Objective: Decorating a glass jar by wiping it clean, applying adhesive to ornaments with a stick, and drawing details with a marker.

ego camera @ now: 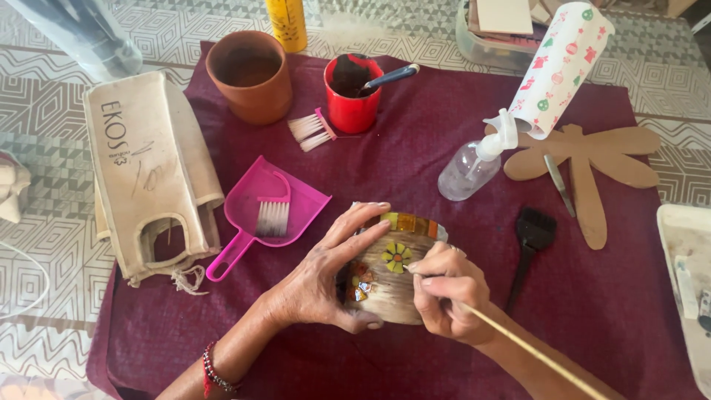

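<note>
My left hand [326,278] wraps around the left side of a small pot [392,278] lying on its side, decorated with coloured mosaic tiles and a yellow flower. My right hand [448,292] pinches a thin wooden stick [541,355] like a pen, with its tip against the pot's surface near the flower. The stick's far end runs off to the lower right.
On the maroon cloth [444,148] lie a pink dustpan with brush [266,207], a terracotta pot [250,74], a red cup with a tool [353,92], a spray bottle [470,167], a black brush [529,241], a wooden dragonfly cut-out [592,167], a paper roll [563,67] and a cloth bag [148,170].
</note>
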